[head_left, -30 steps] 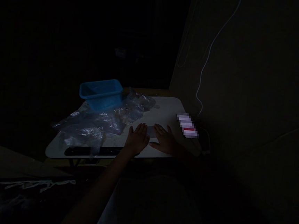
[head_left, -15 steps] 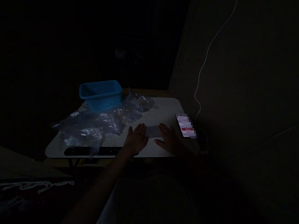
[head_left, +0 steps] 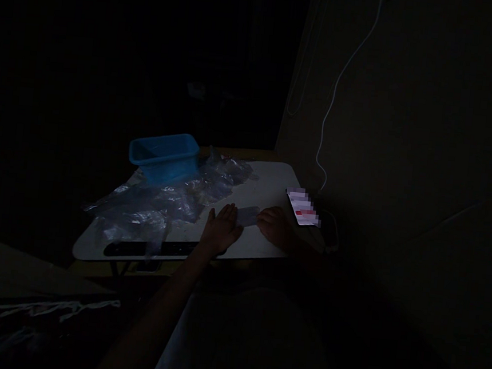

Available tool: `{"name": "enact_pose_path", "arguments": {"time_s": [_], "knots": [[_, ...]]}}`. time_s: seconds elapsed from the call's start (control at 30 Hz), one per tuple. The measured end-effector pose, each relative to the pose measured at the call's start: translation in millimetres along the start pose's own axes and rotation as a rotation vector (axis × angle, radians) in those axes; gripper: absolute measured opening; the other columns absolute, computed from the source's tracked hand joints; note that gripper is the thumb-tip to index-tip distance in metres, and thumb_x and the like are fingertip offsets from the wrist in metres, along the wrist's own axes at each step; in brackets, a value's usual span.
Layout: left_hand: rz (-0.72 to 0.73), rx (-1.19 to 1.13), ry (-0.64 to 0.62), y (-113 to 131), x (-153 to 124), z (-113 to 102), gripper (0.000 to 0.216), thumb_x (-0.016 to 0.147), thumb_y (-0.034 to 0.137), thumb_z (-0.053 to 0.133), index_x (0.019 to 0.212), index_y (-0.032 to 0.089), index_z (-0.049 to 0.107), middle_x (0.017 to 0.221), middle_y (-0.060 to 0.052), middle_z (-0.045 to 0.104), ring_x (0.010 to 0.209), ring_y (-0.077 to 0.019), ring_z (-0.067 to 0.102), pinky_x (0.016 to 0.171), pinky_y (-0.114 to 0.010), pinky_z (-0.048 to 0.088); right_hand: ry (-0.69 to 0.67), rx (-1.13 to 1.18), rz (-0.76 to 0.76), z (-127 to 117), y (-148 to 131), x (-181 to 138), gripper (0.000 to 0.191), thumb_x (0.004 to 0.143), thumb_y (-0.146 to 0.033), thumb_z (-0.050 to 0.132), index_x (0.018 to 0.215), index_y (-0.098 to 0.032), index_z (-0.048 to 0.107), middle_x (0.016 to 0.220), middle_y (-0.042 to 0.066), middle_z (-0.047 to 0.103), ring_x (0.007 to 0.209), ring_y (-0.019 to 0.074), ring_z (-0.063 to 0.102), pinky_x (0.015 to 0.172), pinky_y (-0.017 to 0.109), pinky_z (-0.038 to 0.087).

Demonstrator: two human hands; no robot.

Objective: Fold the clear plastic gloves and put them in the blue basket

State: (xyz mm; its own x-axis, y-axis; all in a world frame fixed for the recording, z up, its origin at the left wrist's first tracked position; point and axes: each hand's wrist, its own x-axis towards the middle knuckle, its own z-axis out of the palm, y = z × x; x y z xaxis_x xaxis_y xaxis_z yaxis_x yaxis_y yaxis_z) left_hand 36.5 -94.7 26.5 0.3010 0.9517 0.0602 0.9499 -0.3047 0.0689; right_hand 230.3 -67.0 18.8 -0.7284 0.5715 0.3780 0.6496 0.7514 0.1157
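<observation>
Crumpled plastic (head_left: 158, 208) and blue tub (head_left: 164, 157) block leftward, phone (head_left: 303, 207) rightward.

Upper left of the lit area, a bright blue tub (head_left: 164, 155). The table (head_left: 272, 182) is white, its near edge black. Clear, glinting plastic bags (head_left: 162, 203) — a white cable (head_left: 341, 78) crosses upper right.

Blue tub (head_left: 164, 155), crumpled plastic (head_left: 153, 208), lit phone (head_left: 303, 207)

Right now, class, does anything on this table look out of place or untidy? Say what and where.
Yes. Crumpled clear plastic sprawls over the left half of the white table, beside the blue tub, and seems to droop over the near edge. A lit phone sits right at the table's right edge.
</observation>
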Motion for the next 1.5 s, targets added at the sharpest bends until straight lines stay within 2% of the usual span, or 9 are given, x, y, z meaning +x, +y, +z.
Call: {"name": "enact_pose_path", "arguments": {"time_s": [0.17,0.37,0.67,0.77,0.87,1.07,1.13,1.3,1.5], "knots": [[0.001,0.004,0.003,0,0,1,0.062,0.084,0.044,0.030,0.135,0.009,0.027,0.143,-0.012,0.024,0.131,-0.0245,0.022,0.104,-0.051,0.017,0.018,-0.013,0.012,-3,-2,1,0.014,0.081,-0.015,0.050,0.079,-0.017,0.063,0.089,0.006,0.065,0.090,0.0194,0.050,0.082,0.035,0.031],[-0.004,-0.039,0.031,0,1,3,0.060,0.083,0.042,0.032,0.134,0.009,0.029,0.142,-0.013,0.026,0.131,-0.0248,0.023,0.104,-0.051,0.017,0.053,0.019,0.009,-7,-2,2,0.010,0.078,-0.013,0.053,0.078,-0.017,0.063,0.085,0.006,0.065,0.088,0.0192,0.050,0.079,0.034,0.031],[-0.013,-0.215,0.229,-6,0,9,0.064,0.079,0.035,0.043,0.133,0.007,0.026,0.137,-0.018,0.035,0.126,-0.0261,0.032,0.102,-0.048,0.025,0.166,0.045,-0.001,1,-3,6,0.010,0.078,-0.013,0.052,0.078,-0.017,0.061,0.086,0.005,0.065,0.086,0.0183,0.050,0.079,0.033,0.032],[-0.016,-0.245,0.297,-10,2,13,0.064,0.075,0.030,0.048,0.131,0.006,0.029,0.134,-0.020,0.039,0.124,-0.0273,0.036,0.101,-0.046,0.028,0.171,0.058,-0.019,0,-3,5,0.009,0.078,-0.015,0.052,0.077,-0.017,0.061,0.086,0.005,0.065,0.085,0.0185,0.050,0.079,0.033,0.032],[0.005,-0.236,0.310,-12,3,17,0.061,0.075,0.029,0.050,0.128,0.005,0.034,0.132,-0.020,0.040,0.123,-0.0278,0.036,0.101,-0.045,0.028,0.172,0.077,-0.018,-1,-3,4,0.009,0.078,-0.017,0.053,0.081,-0.017,0.061,0.088,0.005,0.065,0.087,0.0193,0.050,0.079,0.034,0.032],[0.002,-0.233,0.351,-12,4,18,0.047,0.078,0.029,0.047,0.120,0.007,0.046,0.126,-0.018,0.048,0.118,-0.0263,0.042,0.099,-0.042,0.032,0.170,0.114,0.033,-1,-14,8,0.025,0.073,-0.028,0.059,0.095,-0.017,0.061,0.096,0.008,0.063,0.093,0.0227,0.048,0.081,0.038,0.031],[0.011,-0.238,0.367,-12,4,17,0.041,0.078,0.029,0.048,0.114,0.008,0.052,0.124,-0.017,0.050,0.116,-0.0258,0.045,0.098,-0.041,0.034,0.170,0.116,0.051,-1,-19,11,0.025,0.073,-0.028,0.059,0.096,-0.018,0.061,0.096,0.007,0.063,0.093,0.0229,0.048,0.082,0.039,0.030],[0.038,-0.274,0.404,-14,3,15,0.030,0.078,0.024,0.048,0.102,0.010,0.060,0.117,-0.015,0.056,0.109,-0.0244,0.050,0.095,-0.040,0.039,0.202,0.123,0.114,-2,-26,17,0.012,0.079,-0.018,0.052,0.081,-0.020,0.063,0.085,0.004,0.065,0.088,0.0193,0.050,0.081,0.036,0.030],[0.047,-0.468,0.463,-19,6,18,0.022,0.078,0.024,0.048,0.087,0.014,0.065,0.098,-0.010,0.065,0.095,-0.0208,0.058,0.088,-0.036,0.044,0.294,0.274,0.198,7,-20,17,0.009,0.074,-0.016,0.055,0.070,-0.019,0.063,0.073,0.003,0.066,0.079,0.0175,0.054,0.079,0.035,0.033]]}}
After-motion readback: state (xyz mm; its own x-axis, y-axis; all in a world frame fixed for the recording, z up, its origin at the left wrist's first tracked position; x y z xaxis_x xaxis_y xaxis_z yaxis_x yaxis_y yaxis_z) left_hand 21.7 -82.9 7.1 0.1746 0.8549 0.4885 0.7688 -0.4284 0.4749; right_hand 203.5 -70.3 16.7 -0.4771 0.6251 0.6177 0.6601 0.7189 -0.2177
